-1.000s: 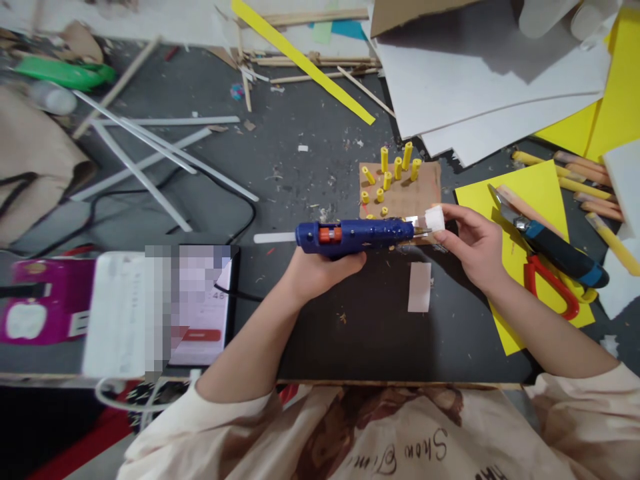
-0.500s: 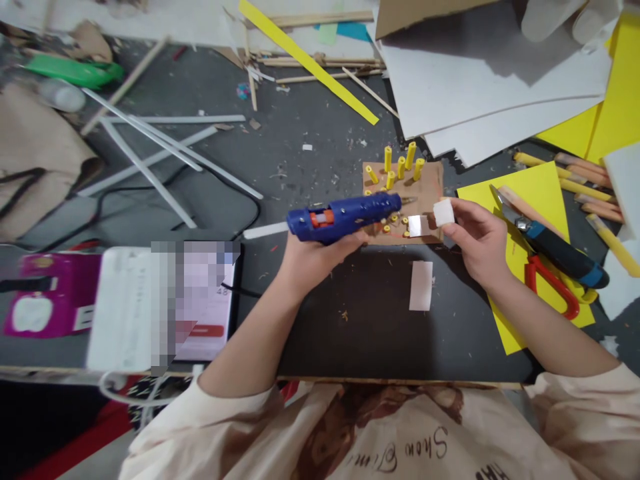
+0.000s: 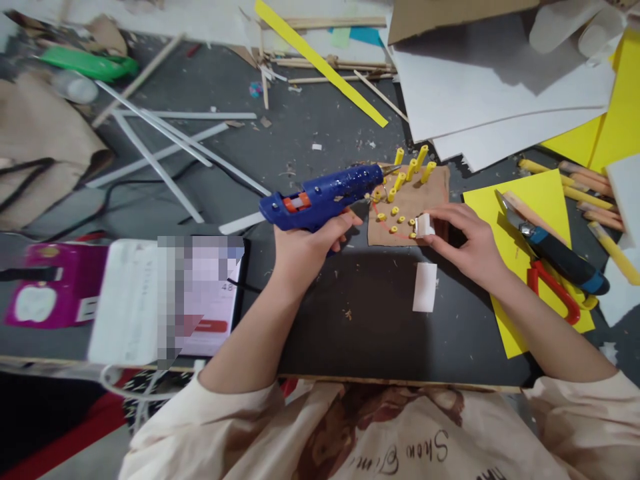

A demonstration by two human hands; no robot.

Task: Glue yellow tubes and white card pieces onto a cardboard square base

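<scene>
My left hand (image 3: 313, 250) is wrapped round the handle of a blue hot glue gun (image 3: 325, 195), its nozzle pointing up and right over a small cardboard base (image 3: 433, 190). A white glue stick (image 3: 243, 222) pokes out of the gun's back end. Several yellow posts (image 3: 411, 170) stand on the base, tall ones at the back and short stubs nearer me. Between thumb and fingers, my right hand (image 3: 465, 237) pinches a small white card piece (image 3: 426, 225) at the base's front right corner. Just in front of the base lies a white card rectangle (image 3: 425, 287).
On the right, a utility knife (image 3: 565, 257) and red-handled scissors (image 3: 553, 293) rest on a yellow sheet (image 3: 500, 207). Glue sticks (image 3: 165, 137) and a black cable lie to the left. A phone (image 3: 215, 300) sits near the front edge. White sheets (image 3: 450, 113) cover the back right.
My right hand has brought the white card piece left and down onto the base's corner. The glue gun has moved back to the left, its nozzle tilting further upward.
</scene>
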